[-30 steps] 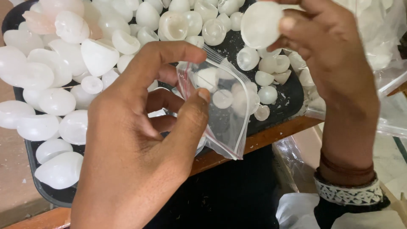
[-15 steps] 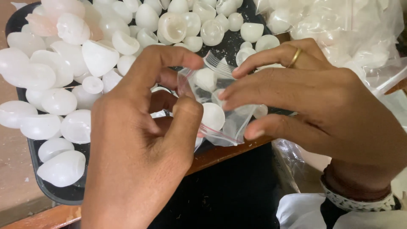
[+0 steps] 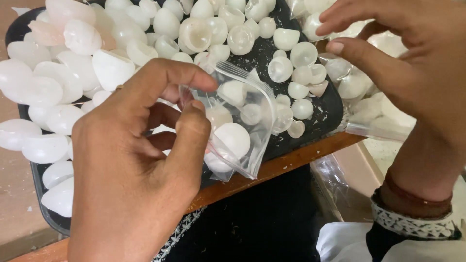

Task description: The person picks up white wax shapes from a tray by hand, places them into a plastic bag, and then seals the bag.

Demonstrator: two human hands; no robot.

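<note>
The right hand has lifted away, fingers open, while the left hand pinches the small clear bag holding white shells above the black tray on the wooden counter.

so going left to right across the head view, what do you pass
pile of large white half shells → left hand → small clear zip bag → small white half shells on the black tray → right hand

Looks like a small hand-packing workshop. My wooden surface carries a black tray heaped with white shell halves, and filled clear bags are piled at my right. Bulk sorting, not home use.
</note>
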